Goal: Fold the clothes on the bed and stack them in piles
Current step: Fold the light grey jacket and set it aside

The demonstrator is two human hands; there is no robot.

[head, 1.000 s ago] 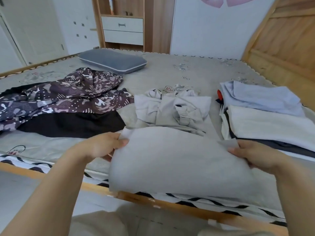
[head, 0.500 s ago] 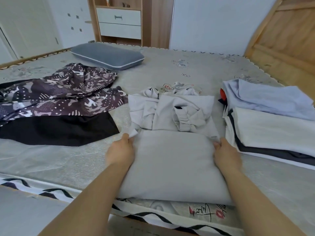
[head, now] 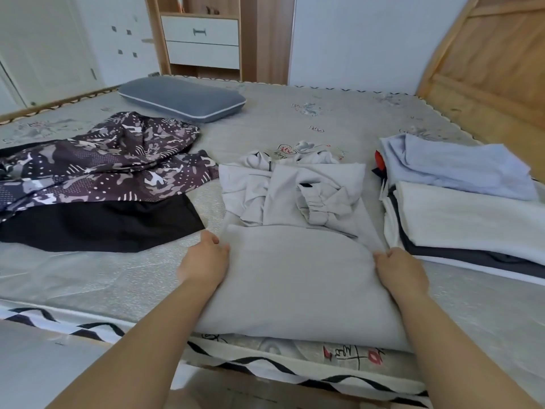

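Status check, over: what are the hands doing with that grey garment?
Left hand, right hand: each grips a far corner of the grey garment. Lower half folded up, lying on the bed. Nothing in the way.

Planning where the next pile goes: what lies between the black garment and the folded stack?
In the head view, the grey garment, gripped by both hands.

Both hands on grey garment (head: pixel 295 278) at near bed (head: pixel 295 119) edge: left hand (head: pixel 205 262) grips far-left corner, right hand (head: pixel 401 271) far-right corner. Camo clothes (head: pixel 112 160) left, folded pile (head: pixel 463 202) right, pillow (head: pixel 182 97) behind.
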